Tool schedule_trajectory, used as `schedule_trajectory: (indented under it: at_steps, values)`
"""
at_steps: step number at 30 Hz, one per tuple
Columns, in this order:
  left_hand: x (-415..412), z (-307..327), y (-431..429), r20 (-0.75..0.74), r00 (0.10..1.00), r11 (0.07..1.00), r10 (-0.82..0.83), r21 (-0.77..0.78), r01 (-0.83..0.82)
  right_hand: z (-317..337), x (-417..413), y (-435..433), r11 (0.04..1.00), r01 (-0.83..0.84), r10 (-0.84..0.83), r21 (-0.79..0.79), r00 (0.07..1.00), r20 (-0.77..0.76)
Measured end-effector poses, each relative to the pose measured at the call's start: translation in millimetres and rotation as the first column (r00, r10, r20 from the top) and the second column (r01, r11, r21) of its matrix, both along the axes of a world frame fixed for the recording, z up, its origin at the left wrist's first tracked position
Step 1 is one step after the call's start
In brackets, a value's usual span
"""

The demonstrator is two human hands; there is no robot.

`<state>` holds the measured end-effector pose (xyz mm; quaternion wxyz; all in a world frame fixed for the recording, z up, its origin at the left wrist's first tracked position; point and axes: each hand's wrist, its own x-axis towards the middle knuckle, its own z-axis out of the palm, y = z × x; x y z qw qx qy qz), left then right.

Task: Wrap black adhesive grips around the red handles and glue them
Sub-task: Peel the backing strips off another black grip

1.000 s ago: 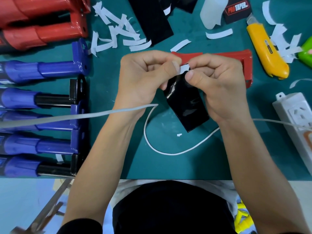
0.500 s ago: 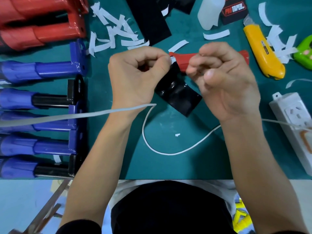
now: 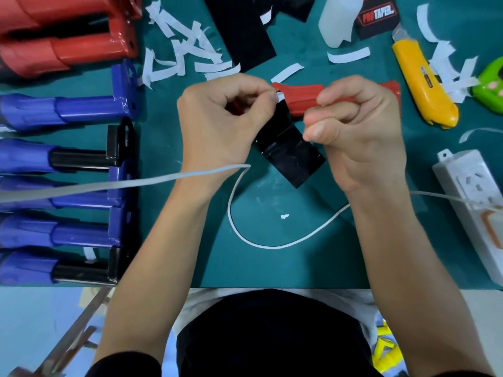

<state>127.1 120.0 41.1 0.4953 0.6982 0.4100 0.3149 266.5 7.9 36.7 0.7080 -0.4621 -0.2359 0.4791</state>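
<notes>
Left hand (image 3: 217,126): thumb and curled fingers pinch the upper corner of the black grip (image 3: 294,159), where a white backing tab (image 3: 280,97) shows. The grip slants down to the right over the green mat (image 3: 272,268), between the two hands, glossy and creased. Red handle (image 3: 302,100): crosswise just behind the hands, its left end at the grip's upper edge. Right hand (image 3: 364,137): fingers curled tight in front of the handle; whether they hold anything cannot be told. Yellow knife (image 3: 419,77): far right.
</notes>
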Motion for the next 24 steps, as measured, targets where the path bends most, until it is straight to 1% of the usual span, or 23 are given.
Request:
schedule_trajectory:
  at_steps: [2,4,6,9,11,13,14,18,20,21,22,23,24]
  values:
    - [1,-1,-1,0.000,1.000,1.000,0.002,0.010,-0.002,1,1,1,0.998,0.070,-0.070,-0.010,0.998,-0.004]
    - [1,-1,-2,0.007,1.000,1.000,-0.002,0.029,0.002,1,3,2,0.989,0.137,-0.133,-0.061,0.989,0.063]
    - [1,-1,-3,0.025,0.999,0.999,-0.024,0.041,0.023,3,2,2,0.982,0.154,-0.131,-0.111,0.972,0.193]
    - [1,0,-6,0.073,0.993,0.995,-0.088,0.051,0.085,4,-7,3,0.977,0.161,-0.091,-0.138,0.905,0.416]
    - [0,0,-9,0.114,0.984,0.990,-0.136,0.047,0.132,1,-12,5,0.970,0.187,-0.093,-0.152,0.872,0.481]
    - [0,-1,-10,0.128,0.979,0.988,-0.156,0.034,0.153,-1,-10,4,0.949,0.265,-0.156,-0.172,0.866,0.474]
    - [0,-1,-10,0.122,0.981,0.989,-0.148,0.021,0.147,-1,-8,3,0.939,0.292,-0.186,-0.183,0.876,0.445]
    - [-4,-3,-5,0.120,0.979,0.985,-0.163,-0.040,0.169,5,1,1,0.914,0.347,-0.307,-0.211,0.930,0.201]
    - [-4,-3,-3,0.123,0.980,0.982,-0.159,-0.084,0.169,4,2,2,0.914,0.331,-0.309,-0.233,0.943,0.126]
    - [-3,-3,-3,0.126,0.981,0.981,-0.148,-0.106,0.161,3,2,2,0.915,0.327,-0.303,-0.236,0.943,0.134]
    - [-3,-3,-2,0.130,0.982,0.981,-0.134,-0.126,0.151,1,2,3,0.910,0.341,-0.303,-0.237,0.935,0.182]
    - [-3,-3,-2,0.133,0.984,0.980,-0.120,-0.140,0.139,0,0,3,0.896,0.377,-0.310,-0.237,0.910,0.275]
    - [-3,-3,-1,0.132,0.986,0.981,-0.106,-0.150,0.125,0,-1,4,0.876,0.427,-0.320,-0.224,0.863,0.391]
